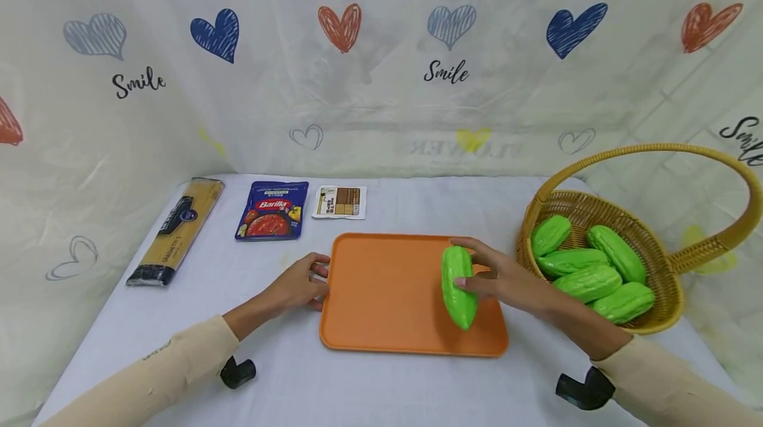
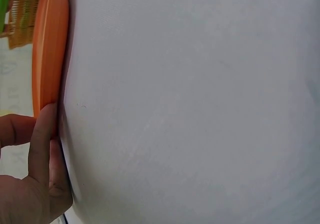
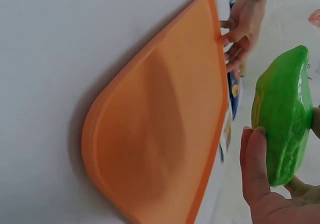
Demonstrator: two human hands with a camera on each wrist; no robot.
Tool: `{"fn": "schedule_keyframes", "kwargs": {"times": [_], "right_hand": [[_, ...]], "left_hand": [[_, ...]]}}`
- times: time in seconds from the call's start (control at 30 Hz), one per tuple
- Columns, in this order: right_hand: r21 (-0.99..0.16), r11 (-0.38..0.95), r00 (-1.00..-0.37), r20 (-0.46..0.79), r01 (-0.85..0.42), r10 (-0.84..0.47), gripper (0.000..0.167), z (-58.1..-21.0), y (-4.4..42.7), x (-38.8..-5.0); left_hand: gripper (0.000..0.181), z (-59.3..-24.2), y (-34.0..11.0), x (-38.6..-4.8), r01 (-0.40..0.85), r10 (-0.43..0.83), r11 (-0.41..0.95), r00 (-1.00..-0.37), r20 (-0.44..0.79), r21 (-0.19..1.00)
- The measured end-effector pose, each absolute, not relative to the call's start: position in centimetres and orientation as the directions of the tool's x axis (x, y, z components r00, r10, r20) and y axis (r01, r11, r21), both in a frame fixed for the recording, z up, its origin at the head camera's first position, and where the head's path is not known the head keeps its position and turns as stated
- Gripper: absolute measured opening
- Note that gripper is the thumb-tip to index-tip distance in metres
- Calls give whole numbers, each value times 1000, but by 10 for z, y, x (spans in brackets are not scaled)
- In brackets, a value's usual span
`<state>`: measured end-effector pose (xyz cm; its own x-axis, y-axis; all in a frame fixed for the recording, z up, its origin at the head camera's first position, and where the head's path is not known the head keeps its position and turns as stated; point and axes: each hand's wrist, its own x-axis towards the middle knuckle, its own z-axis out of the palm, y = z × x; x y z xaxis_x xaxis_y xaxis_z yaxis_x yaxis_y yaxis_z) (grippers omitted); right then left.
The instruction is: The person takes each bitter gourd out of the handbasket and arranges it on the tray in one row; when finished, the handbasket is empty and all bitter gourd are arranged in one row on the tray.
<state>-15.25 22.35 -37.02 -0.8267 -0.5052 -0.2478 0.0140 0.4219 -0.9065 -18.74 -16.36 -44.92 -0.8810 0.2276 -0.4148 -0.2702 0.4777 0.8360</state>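
In the head view my right hand point(image 1: 495, 275) holds a bright green, ridged bitter melon point(image 1: 457, 288) above the right part of an orange tray point(image 1: 387, 294). Its thumb and fingers grip the sides of the melon, whose pointed end is toward me; the right wrist view shows this melon point(image 3: 282, 116) raised off the tray surface. At the tray's left edge, my left hand point(image 1: 301, 281) pinches the rim with bent fingers. Close up in the left wrist view, fingers point(image 2: 42, 144) lie against the tray's outer wall point(image 2: 50, 49).
A wicker basket point(image 1: 673, 288) with a tall handle stands on the right with several green melons point(image 1: 587, 283) inside. Behind the tray lie a blue Barilla pouch point(image 1: 274, 212) and a small white packet point(image 1: 340, 202). A spaghetti pack point(image 1: 179, 232) lies at the left.
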Motion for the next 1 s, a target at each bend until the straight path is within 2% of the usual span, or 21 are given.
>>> {"fn": "schedule_keyframes", "kwargs": {"times": [0.3,0.73,1.0], "right_hand": [[-925,374,-798,-275,68,-536,77,-383,196,-166],[-896,428,-817,-334,120,-471,80,-392,173,-179],[-899,427,-828,-309,95,-468,78,-394,162,-186]], "left_hand": [[65,-449,-164,-190,-261,240,447,-886,-396,856],[64,-449,-166,-187,-266,240,445,-884,-401,855],[64,-450,-165,-187,-265,243,439,-885,-397,859]]}}
